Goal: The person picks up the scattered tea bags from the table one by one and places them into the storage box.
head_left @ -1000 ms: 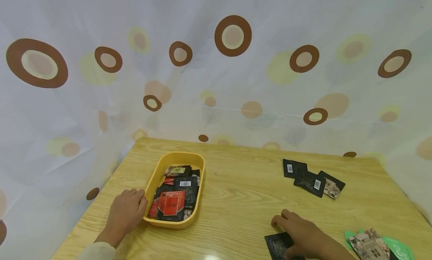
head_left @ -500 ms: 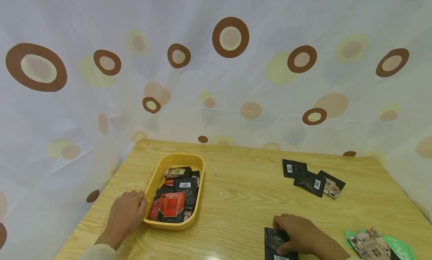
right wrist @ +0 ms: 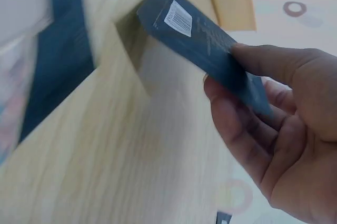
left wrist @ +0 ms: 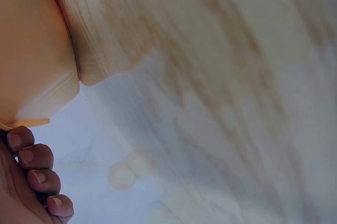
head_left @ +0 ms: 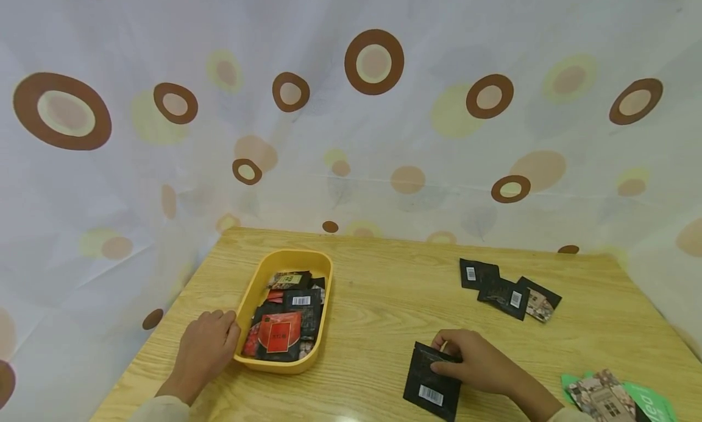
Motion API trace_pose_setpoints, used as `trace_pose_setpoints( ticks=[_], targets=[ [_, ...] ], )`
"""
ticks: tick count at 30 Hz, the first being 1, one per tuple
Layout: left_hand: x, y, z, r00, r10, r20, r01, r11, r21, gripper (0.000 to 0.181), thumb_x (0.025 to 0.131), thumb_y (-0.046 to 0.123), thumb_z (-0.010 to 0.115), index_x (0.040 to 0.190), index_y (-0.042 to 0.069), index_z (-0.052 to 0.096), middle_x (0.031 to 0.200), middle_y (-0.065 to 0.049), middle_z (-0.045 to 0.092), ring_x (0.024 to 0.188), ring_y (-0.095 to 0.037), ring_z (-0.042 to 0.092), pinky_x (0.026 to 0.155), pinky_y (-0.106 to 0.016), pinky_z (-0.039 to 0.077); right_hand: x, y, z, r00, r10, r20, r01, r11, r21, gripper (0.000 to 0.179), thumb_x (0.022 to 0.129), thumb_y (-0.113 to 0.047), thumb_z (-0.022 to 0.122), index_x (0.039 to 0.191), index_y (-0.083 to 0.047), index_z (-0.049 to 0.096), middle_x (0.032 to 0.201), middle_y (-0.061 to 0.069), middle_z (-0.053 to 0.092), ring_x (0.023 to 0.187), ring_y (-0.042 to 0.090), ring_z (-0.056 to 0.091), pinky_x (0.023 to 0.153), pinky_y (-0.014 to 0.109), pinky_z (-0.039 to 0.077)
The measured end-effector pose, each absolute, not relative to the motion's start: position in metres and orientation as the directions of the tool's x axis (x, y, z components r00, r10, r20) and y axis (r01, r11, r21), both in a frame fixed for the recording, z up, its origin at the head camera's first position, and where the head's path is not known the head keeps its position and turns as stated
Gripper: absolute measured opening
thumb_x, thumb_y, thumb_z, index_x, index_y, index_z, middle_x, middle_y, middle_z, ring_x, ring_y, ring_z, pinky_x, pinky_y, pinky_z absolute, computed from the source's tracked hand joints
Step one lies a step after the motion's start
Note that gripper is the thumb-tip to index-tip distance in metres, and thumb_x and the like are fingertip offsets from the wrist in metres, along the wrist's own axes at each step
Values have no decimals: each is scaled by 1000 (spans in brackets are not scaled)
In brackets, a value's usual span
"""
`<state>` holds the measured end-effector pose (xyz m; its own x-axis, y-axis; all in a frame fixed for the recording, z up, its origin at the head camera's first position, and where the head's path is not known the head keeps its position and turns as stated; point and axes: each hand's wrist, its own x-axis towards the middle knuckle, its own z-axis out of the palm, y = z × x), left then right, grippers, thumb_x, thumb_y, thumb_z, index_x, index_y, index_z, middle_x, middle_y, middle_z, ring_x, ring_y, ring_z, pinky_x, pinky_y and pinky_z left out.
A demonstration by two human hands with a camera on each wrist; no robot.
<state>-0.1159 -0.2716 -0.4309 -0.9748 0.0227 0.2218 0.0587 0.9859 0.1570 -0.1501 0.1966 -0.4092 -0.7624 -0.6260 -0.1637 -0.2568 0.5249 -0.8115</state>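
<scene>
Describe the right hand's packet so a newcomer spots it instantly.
Find the wooden table, then look right of its yellow bin. There the right hand pinches a black packet with a white barcode; unlike the other barcoded packets, it is held.

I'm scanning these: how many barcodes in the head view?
4: one barcode on the packet in the right hand, one inside the box, one each on the back-left packet and back-middle packet. Others may be hidden.

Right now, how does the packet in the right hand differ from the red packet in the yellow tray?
The held packet shows a black face with a white barcode; the red packet looks mostly red. The held packet is gripped by the right hand; the red packet lies in the yellow tray. Both show black.
</scene>
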Motion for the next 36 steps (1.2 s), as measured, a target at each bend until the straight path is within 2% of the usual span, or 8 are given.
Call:
trace_pose_setpoints(
  ticks=[6, 9, 12, 23, 26, 29, 33, 36],
  targets=[
    [-117, -272, -433, -972, 29, 232, 67, 985, 158, 31, 98, 14, 46, 67, 15, 44, 62, 0, 39, 59, -17, 36, 57, -29, 31, -157, 176, -400, -819, -541, -191, -105, 469, -877, 30, 94, -11, 61, 118, 8, 59, 81, 3, 68, 61, 7, 60, 50, 27, 52],
    [-117, -272, -434, -971, 32, 238, 72, 984, 161, 31, 98, 14, 46, 67, 15, 44, 62, 0, 39, 59, -17, 35, 56, -29, 31, -160, 161, -397, -847, -482, -224, 4, 416, -909, 37, 93, -7, 58, 125, 13, 56, 95, 10, 73, 74, 11, 69, 57, 26, 56],
    [-118, -272, -435, -968, 35, 248, 78, 983, 165, 31, 98, 14, 46, 67, 15, 43, 62, 0, 39, 58, -17, 35, 56, -29, 30, -164, 142, -394, -860, -453, -236, 68, 357, -932, 39, 94, -7, 59, 126, 15, 55, 99, 12, 74, 79, 12, 71, 64, 25, 59],
    [-114, -270, -431, -986, 2, 164, 34, 981, 190, 29, 98, 15, 45, 70, 14, 46, 64, -1, 42, 62, -18, 40, 58, -30, 33, -183, 56, -390, -896, -384, -222, 140, 230, -963, 32, 92, -9, 65, 119, 9, 63, 83, 8, 75, 61, 6, 67, 63, 23, 58],
    [-114, -271, -430, -986, 3, 165, 34, 983, 182, 28, 98, 15, 45, 70, 14, 46, 65, -1, 42, 62, -18, 40, 58, -31, 33, -189, 30, -394, -915, -337, -221, 152, 220, -964, 27, 92, -4, 63, 115, 10, 64, 82, 12, 74, 60, 7, 67, 62, 25, 59],
    [-115, -272, -430, -986, 7, 167, 37, 984, 176, 29, 98, 15, 46, 70, 14, 46, 65, -1, 42, 62, -17, 40, 58, -30, 33, -193, 8, -395, -929, -305, -208, 154, 193, -969, 28, 91, 2, 60, 116, 14, 60, 86, 21, 73, 59, 7, 67, 64, 27, 60],
    [-116, -271, -432, -987, 6, 163, 34, 985, 168, 28, 99, 16, 46, 70, 14, 47, 65, -1, 42, 62, -17, 40, 59, -30, 33, -193, -11, -389, -932, -301, -200, 155, 168, -974, 39, 91, 6, 56, 127, 20, 51, 99, 31, 71, 63, 10, 70, 66, 25, 60],
    [-116, -271, -432, -985, 8, 174, 37, 985, 166, 29, 99, 16, 46, 70, 14, 47, 64, -1, 42, 61, -17, 39, 58, -30, 32, -194, -19, -386, -933, -302, -197, 148, 179, -973, 50, 92, 7, 54, 138, 20, 41, 117, 35, 65, 82, 23, 76, 72, 27, 60]
  ],
)
